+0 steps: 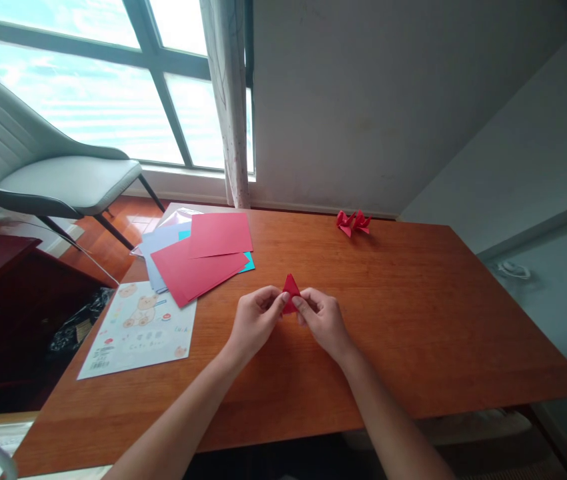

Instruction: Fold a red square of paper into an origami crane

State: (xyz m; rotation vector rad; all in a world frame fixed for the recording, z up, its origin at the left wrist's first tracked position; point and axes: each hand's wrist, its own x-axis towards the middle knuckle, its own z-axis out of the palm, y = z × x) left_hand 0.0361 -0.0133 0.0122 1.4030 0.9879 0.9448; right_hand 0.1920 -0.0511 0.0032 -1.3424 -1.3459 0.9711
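Both of my hands meet over the middle of the wooden table [413, 320]. My left hand [255, 319] and my right hand [321, 320] each pinch a small folded piece of red paper [291, 289], a triangle with its point up. The fingers of both hands are closed on its lower edges, and part of the paper is hidden behind them. At the far edge of the table, near the wall, lie finished red paper figures [353, 222], well away from my hands.
Left of my hands lies a stack of coloured paper sheets [198, 257], red on top with blue and pale ones beneath. A printed sheet with bear drawings [138, 330] lies nearer me. A grey chair [38, 167] stands by the window beyond the table's left edge.
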